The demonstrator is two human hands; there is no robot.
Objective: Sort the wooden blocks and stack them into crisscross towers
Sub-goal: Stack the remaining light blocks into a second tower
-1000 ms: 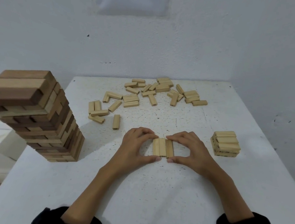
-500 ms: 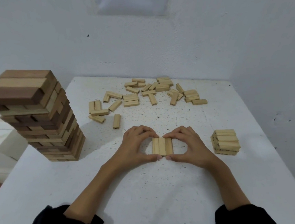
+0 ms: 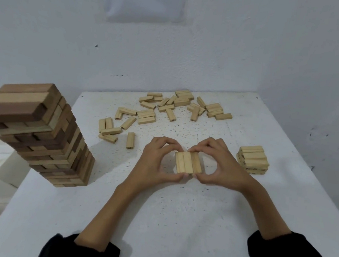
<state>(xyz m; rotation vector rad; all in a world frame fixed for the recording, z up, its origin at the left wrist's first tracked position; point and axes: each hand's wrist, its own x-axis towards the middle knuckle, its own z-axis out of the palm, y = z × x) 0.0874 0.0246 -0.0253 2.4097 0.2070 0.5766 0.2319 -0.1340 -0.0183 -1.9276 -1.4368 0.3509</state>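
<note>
both grips pinch three blocks (image 3: 188,163) laid side by side at mid desk (image 3: 177,220). left hand (image 3: 158,162) and right hand (image 3: 222,167) set thumbs at the near ends and fingers at the far ends, likely squaring a layer. loose blocks (image 3: 166,109) wait beyond.

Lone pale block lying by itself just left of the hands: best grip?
Pinch the lone block mid-length across its long sides, from above. It lies flat, long axis near-to-far, bare table on both sides. The left hand, now pinching the three-block row, is nearer.
</note>
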